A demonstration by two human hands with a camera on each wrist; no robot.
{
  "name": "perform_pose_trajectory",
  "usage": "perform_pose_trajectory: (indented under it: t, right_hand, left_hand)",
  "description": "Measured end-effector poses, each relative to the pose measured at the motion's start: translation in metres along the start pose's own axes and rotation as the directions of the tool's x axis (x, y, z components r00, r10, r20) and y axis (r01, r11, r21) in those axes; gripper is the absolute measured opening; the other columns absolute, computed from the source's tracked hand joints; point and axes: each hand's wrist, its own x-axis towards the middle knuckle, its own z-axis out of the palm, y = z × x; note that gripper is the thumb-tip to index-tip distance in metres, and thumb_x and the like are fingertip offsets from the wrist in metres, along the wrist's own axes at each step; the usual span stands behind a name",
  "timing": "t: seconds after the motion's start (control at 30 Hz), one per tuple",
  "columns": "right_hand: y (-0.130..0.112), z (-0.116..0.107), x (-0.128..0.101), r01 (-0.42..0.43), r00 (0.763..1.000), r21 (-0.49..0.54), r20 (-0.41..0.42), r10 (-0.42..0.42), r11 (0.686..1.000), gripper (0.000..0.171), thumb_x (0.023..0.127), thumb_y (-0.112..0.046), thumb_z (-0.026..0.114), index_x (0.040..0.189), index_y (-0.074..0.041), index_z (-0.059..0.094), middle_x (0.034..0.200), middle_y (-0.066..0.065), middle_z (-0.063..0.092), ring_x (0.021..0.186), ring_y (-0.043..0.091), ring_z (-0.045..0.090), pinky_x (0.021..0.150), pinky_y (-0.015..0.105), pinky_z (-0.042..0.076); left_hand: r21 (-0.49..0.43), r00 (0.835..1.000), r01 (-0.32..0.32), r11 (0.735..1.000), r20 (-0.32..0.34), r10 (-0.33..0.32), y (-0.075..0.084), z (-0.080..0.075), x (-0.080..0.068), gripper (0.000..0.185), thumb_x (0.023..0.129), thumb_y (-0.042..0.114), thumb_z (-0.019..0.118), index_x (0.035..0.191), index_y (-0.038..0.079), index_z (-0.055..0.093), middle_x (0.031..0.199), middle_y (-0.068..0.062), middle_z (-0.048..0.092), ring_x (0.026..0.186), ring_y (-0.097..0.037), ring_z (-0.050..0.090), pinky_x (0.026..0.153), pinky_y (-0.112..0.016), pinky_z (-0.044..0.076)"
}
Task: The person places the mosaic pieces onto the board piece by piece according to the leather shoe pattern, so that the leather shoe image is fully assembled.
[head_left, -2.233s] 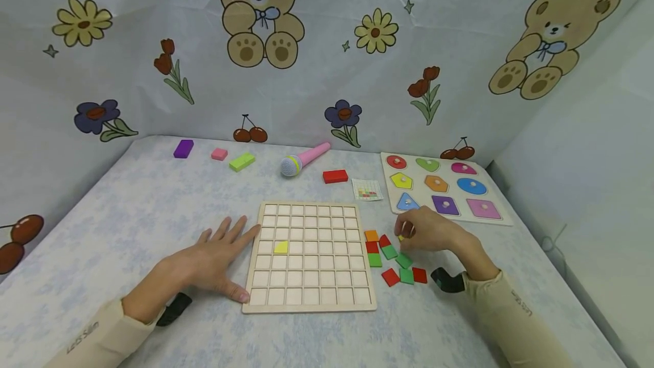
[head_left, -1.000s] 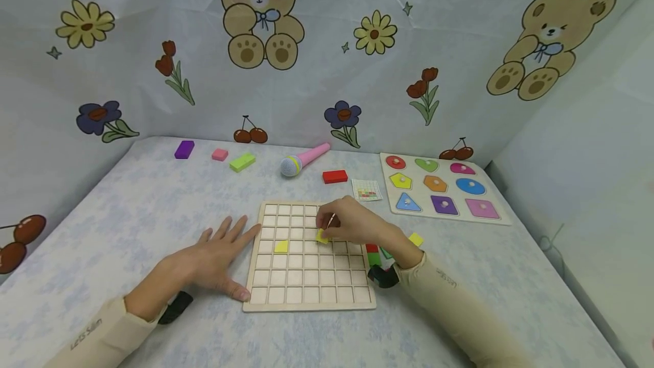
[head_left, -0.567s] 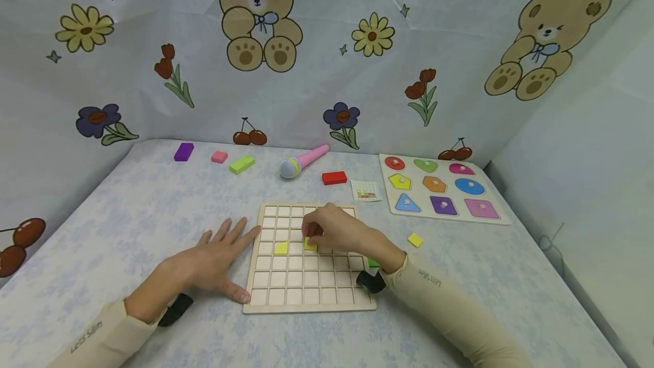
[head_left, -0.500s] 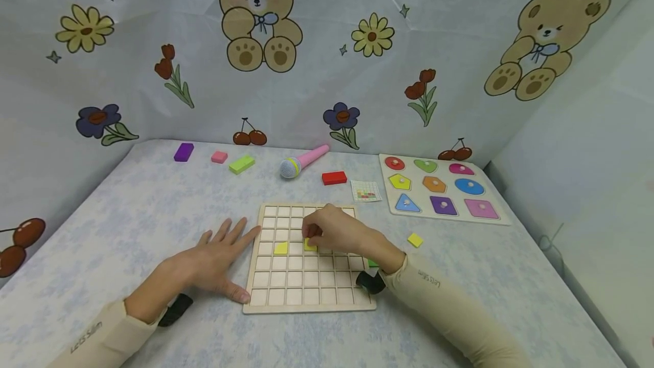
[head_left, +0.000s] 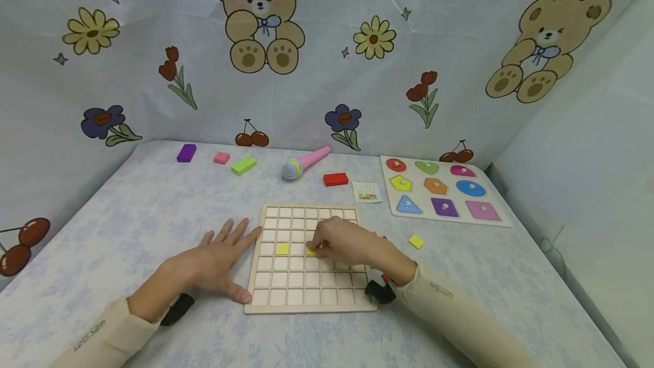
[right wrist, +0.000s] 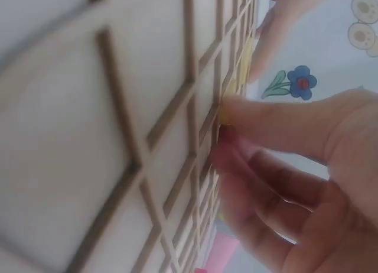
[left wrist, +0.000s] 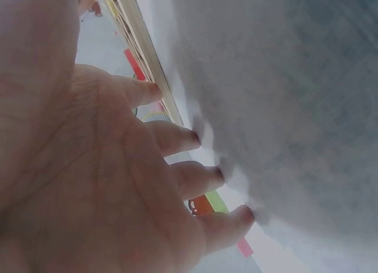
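Observation:
A wooden grid board (head_left: 306, 283) lies flat in front of me. One yellow tile (head_left: 282, 249) sits in a cell of its left half. My right hand (head_left: 315, 247) reaches over the board and pinches a second yellow tile (head_left: 311, 251) down at a cell two columns to the right of the first. In the right wrist view the thumb and curled fingers of the right hand (right wrist: 221, 137) meet at that yellow tile (right wrist: 229, 110) against the grid board (right wrist: 118, 137). My left hand (head_left: 219, 257) lies flat on the table, fingers spread, touching the board's left edge (left wrist: 142, 48).
A loose yellow tile (head_left: 416, 241) lies right of the board, and my right wrist mostly hides other coloured tiles. Behind are a shape puzzle (head_left: 490, 220), a pattern card (head_left: 367, 192), a red block (head_left: 335, 179), a toy microphone (head_left: 304, 162) and green (head_left: 243, 165), pink (head_left: 221, 157) and purple (head_left: 186, 152) blocks.
My right hand picked a yellow tile from the pile at the right, carried it left over the board and lowered it onto a cell. The left hand stayed put.

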Motion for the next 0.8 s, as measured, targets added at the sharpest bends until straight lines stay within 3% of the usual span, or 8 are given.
perform_pose_trajectory:
  t: [0.17,0.23,0.43,0.8]
  right_hand:
    - [-0.001,-0.002,-0.018,0.055,0.998,-0.053,0.036,-0.053,0.997,0.012,0.094,-0.008,0.07,0.1,-0.01,0.08,0.106,0.001,0.072,0.101,0.012,0.065,0.088,0.024,0.053]
    - [0.001,-0.004,-0.027,0.032,0.998,-0.06,0.058,-0.028,0.998,0.018,0.095,-0.011,0.069,0.11,-0.012,0.078,0.116,0.001,0.071,0.109,0.012,0.065,0.092,0.026,0.053]
    - [0.013,-0.018,-0.054,-0.123,0.987,-0.016,0.103,0.124,0.992,0.028,0.095,-0.019,0.07,0.123,-0.015,0.073,0.123,-0.002,0.068,0.105,0.013,0.064,0.09,0.03,0.055]
    - [0.048,-0.038,-0.094,-0.33,0.943,0.052,0.062,0.327,0.943,0.042,0.089,-0.024,0.078,0.129,-0.015,0.068,0.123,0.0,0.069,0.106,0.018,0.064,0.086,0.037,0.057]
  left_hand:
    - [0.007,1.0,0.001,1.0,-0.001,-0.001,0.002,0.0,0.0,0.134,0.063,0.07,0.08,0.163,0.013,0.011,0.167,-0.024,-0.001,0.151,-0.052,-0.004,0.11,-0.078,0.005]
    - [0.008,1.0,0.004,1.0,0.001,-0.004,0.002,0.0,0.0,0.133,0.064,0.07,0.08,0.163,0.013,0.011,0.167,-0.024,-0.001,0.151,-0.052,-0.004,0.11,-0.078,0.004]
    - [0.008,1.0,0.007,1.0,0.006,-0.007,0.001,0.001,0.001,0.134,0.063,0.07,0.08,0.162,0.013,0.011,0.167,-0.024,-0.001,0.151,-0.051,-0.004,0.111,-0.077,0.004]
    - [0.018,1.0,-0.015,1.0,-0.006,0.015,0.0,0.001,0.001,0.133,0.064,0.068,0.081,0.162,0.012,0.011,0.166,-0.027,-0.001,0.15,-0.054,-0.004,0.109,-0.079,0.005]
